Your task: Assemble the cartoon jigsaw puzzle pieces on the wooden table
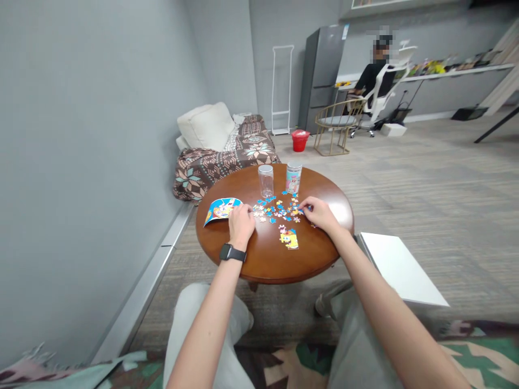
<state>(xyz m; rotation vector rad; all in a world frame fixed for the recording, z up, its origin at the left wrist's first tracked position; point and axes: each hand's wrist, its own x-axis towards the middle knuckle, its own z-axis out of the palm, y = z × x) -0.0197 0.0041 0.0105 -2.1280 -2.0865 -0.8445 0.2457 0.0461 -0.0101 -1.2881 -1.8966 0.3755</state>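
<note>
Several loose jigsaw pieces (278,210) lie scattered on a round wooden table (267,259). A small joined patch of pieces (289,238) sits nearer to me. My left hand (240,223), with a black watch on its wrist, rests on the table at the left edge of the pieces, fingers curled. My right hand (319,212) is at the right edge of the scatter, its fingertips pinched on a puzzle piece. A picture card (221,208) lies left of my left hand. Behind the pieces stand an empty clear jar (266,180) and a printed jar (293,178).
A white board (399,267) lies on the floor right of the table. A couch with a patterned blanket (227,154) stands behind it along the grey wall. Farther back are a red bucket (300,140), a gold chair (338,121), a fridge, and a person seated at a desk.
</note>
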